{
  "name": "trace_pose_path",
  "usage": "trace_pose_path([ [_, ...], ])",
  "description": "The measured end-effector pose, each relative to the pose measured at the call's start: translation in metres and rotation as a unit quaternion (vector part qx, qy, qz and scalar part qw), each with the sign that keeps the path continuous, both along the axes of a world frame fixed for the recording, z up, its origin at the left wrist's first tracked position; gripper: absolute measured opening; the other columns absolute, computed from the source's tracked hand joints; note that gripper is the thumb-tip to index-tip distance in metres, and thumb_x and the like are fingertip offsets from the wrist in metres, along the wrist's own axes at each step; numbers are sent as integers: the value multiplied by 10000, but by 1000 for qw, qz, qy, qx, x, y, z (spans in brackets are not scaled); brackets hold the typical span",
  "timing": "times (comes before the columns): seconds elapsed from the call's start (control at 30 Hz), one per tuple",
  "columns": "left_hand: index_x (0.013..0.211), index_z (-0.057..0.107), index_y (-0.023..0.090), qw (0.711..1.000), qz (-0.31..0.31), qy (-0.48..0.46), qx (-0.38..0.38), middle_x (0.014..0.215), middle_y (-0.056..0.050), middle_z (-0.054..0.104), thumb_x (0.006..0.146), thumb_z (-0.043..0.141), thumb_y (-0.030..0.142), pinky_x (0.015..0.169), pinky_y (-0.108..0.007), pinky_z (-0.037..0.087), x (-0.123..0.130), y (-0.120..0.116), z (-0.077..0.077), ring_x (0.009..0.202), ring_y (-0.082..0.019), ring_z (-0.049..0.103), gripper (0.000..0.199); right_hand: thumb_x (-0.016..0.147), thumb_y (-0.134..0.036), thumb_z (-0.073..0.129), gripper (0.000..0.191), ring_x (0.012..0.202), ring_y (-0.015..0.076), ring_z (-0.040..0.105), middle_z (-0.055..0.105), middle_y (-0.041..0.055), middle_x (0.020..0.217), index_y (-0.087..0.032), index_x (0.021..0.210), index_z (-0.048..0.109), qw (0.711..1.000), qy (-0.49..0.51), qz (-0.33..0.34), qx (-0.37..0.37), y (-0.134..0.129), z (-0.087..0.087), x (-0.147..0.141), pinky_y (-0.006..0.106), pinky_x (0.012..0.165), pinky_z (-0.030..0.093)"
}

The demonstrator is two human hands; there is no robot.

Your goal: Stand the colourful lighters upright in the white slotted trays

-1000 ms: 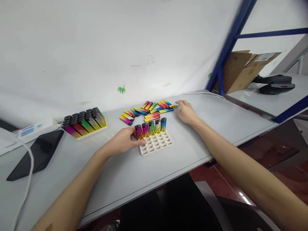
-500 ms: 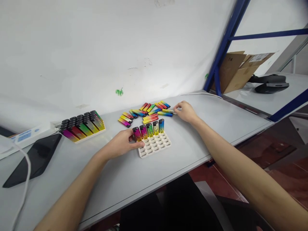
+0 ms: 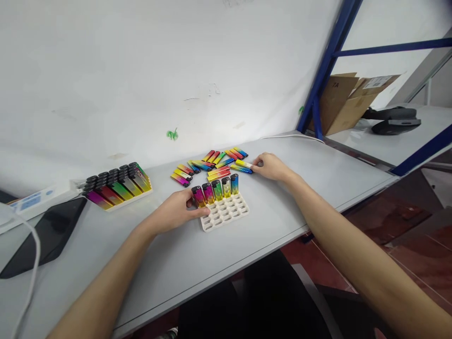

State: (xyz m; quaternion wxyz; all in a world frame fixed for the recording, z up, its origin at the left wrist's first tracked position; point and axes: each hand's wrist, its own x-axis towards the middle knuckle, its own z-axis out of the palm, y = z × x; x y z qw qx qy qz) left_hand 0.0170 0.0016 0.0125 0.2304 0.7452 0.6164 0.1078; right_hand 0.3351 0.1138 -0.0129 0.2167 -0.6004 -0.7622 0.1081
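Right now I see the slim yellow-and-white lighter (image 3: 243, 164) directly at the fingertips of the right hand (image 3: 270, 166), pointing away to that hand's left and lying alongside a shiny blue-and-yellow lighter (image 3: 241, 169). From where I watch, the right hand is nearly closed, its thumb and bent fingers pinching the end of the yellow-and-white lighter; I can't make out whether it is lifted clear of the blue one.

Nearer the person, the white plastic rectangular tray with rows of oval slots (image 3: 226, 221) sits flat on the grey desk (image 3: 169, 268). I have the left hand (image 3: 173, 212) clasping the tray's left end, partly curled, with the thumb along the near side and the fingers round behind the leftmost lighter. Five upright black-topped lighters (image 3: 217, 190) fill the far row: two pinkish-purple, one green, one whitish, one blue, all fading to yellow below.

Loose multicoloured lighters (image 3: 218, 176) lie scattered beyond the tray, to the left of the right hand. Well apart on the left, I see a second white tray (image 3: 136, 198) packed with black-topped lighters standing in rows.
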Motion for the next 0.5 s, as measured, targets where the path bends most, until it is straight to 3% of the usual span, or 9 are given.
trace_pose_path([
  [0.13,799,590,205,1000,4,1,4,855,-56,679,686,681,688,613,-324,417,1,-1,0,733,-233,600,504,816,-303,674,202,833,197,631,720,72,925,-164,962,694,997,71,-16,-30,1,-2,0,312,745,464],
  [0.3,815,600,203,1000,-2,-2,2,863,-61,686,696,665,700,634,-330,434,2,-1,1,750,-242,613,515,806,-278,670,224,778,167,595,672,40,851,-155,992,695,983,182,-12,35,-2,3,-3,312,751,463],
  [0.4,847,621,203,1000,2,0,4,885,-68,697,692,668,694,634,-327,438,2,-1,1,773,-252,626,516,802,-306,680,259,793,156,587,650,30,857,-158,1014,697,940,336,-17,54,-3,8,-6,320,794,485],
  [0.5,872,638,208,1000,0,-10,2,902,-68,708,687,674,686,641,-327,446,2,-1,0,786,-256,634,514,819,-387,682,236,723,135,563,585,-2,771,-183,938,681,878,479,-7,7,-7,13,-10,293,721,508],
])
